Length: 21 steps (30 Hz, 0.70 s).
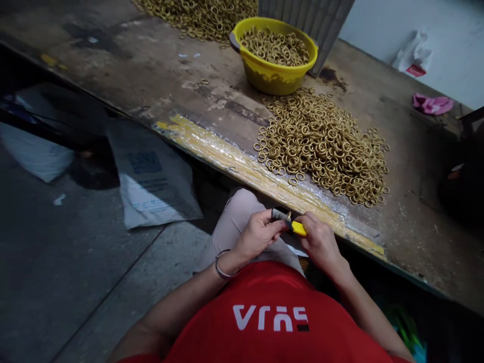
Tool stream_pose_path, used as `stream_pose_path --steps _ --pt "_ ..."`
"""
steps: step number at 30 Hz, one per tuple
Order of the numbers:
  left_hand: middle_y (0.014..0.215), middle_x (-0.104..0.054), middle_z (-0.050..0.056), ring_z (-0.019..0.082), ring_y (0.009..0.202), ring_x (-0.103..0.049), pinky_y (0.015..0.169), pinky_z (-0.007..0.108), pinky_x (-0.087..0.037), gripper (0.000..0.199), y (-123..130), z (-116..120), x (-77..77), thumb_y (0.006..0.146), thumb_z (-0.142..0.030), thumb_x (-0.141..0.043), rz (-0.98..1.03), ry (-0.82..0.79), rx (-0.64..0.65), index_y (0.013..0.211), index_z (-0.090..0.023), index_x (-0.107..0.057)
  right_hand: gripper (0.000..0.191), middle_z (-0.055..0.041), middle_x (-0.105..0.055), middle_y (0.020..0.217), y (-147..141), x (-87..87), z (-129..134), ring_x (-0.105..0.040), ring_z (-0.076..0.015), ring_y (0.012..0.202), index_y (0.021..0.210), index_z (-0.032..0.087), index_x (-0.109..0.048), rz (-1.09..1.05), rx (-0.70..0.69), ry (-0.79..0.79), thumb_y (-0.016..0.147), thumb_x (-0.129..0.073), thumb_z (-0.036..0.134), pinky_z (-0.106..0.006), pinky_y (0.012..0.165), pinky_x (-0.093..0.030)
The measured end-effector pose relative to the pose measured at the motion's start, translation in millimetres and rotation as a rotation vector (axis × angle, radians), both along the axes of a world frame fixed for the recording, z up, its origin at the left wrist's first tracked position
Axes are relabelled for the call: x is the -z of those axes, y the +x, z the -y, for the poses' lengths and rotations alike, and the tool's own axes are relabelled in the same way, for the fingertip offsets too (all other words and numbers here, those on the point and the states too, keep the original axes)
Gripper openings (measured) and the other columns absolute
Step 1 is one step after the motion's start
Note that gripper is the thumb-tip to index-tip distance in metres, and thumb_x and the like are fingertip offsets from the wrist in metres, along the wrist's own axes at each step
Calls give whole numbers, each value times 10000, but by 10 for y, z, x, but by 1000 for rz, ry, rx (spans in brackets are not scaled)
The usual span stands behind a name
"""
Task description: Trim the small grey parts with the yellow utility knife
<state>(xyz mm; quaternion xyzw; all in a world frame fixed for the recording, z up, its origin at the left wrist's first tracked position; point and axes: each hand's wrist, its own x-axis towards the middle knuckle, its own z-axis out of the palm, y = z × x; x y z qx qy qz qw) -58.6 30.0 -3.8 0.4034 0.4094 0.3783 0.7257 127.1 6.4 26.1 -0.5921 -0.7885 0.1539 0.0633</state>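
Observation:
Just off the table's front edge, above my lap, my two hands meet. My left hand (260,232) is closed on a small gold-coloured ring (289,216), partly hidden by the fingers. A grey wrap (279,215) covers one finger of that hand. My right hand (320,239) is closed round a yellow-handled tool (299,229). The tool's dark front end reaches the ring and my left fingertips; its exact kind is too small to make out. Beyond my hands, a heap of similar rings (321,146) lies on the table.
A yellow basin (270,80) full of rings stands behind the heap, against a grey ribbed panel (302,25). More rings (204,17) lie at the back left. A pink cloth (433,104) is at the right. Below the worn table (181,85), a white sack (151,176) rests on the floor.

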Motion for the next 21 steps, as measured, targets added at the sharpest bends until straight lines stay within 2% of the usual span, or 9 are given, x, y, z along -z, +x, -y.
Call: stream_pose_path --steps 4,7,9,11,13,15,18,21 --pt "518 -507 -40 74 462 -408 453 202 -306 272 -29 -22 -6 810 -366 -697 -136 177 -4 680 -150 -596 290 -59 -665 962 -34 -1 -27 -630 -183 795 1022 168 -647 70 -11 -26 815 -509 20 -253 668 -406" --pt "516 -502 -39 85 490 -407 481 214 -307 246 -67 -34 -53 811 -279 -686 -246 314 -22 624 -161 -576 216 -73 -666 955 -35 -8 -106 -630 -191 775 1029 166 -649 194 -2 -16 878 -522 77 -267 626 -369" --pt "524 -506 -34 95 514 -421 509 221 -326 236 -89 -18 -112 800 -224 -681 -272 390 -32 601 -167 -569 191 -97 -666 962 21 -6 -214 -624 -196 737 1022 154 -650 323 86 -3 898 -517 95 -283 592 -335" --pt "581 -554 -14 112 566 -469 564 232 -374 185 -99 15 -168 800 -191 -670 -240 432 16 628 -166 -606 201 -120 -668 957 126 5 -364 -614 -198 703 1001 136 -651 429 229 7 885 -500 71 -295 574 -313" --pt "652 -604 8 123 615 -507 607 239 -407 134 -95 41 -187 811 -202 -668 -171 392 101 685 -163 -643 219 -126 -670 965 231 29 -533 -612 -206 735 994 131 -653 434 315 58 857 -500 58 -298 599 -331" --pt "659 -607 10 106 576 -481 558 226 -387 179 -77 38 -152 824 -284 -681 -76 238 148 708 -157 -629 249 -109 -667 989 272 64 -696 -611 -212 805 1008 144 -657 361 276 133 830 -509 52 -294 648 -356" --pt "622 -573 -10 59 469 -377 444 194 -286 360 -45 -22 -43 784 -459 -728 90 -24 129 698 -157 -552 171 -87 -656 992 153 123 -904 -602 -205 833 981 159 -657 261 170 193 881 -526 113 -289 674 -358" --pt "630 -580 -21 40 434 -354 396 173 -212 434 -49 -95 37 716 -500 -788 196 -135 88 791 -166 -522 162 -87 -656 995 -73 159 -1069 -597 -198 809 967 160 -655 233 153 184 966 -531 264 -289 652 -335"
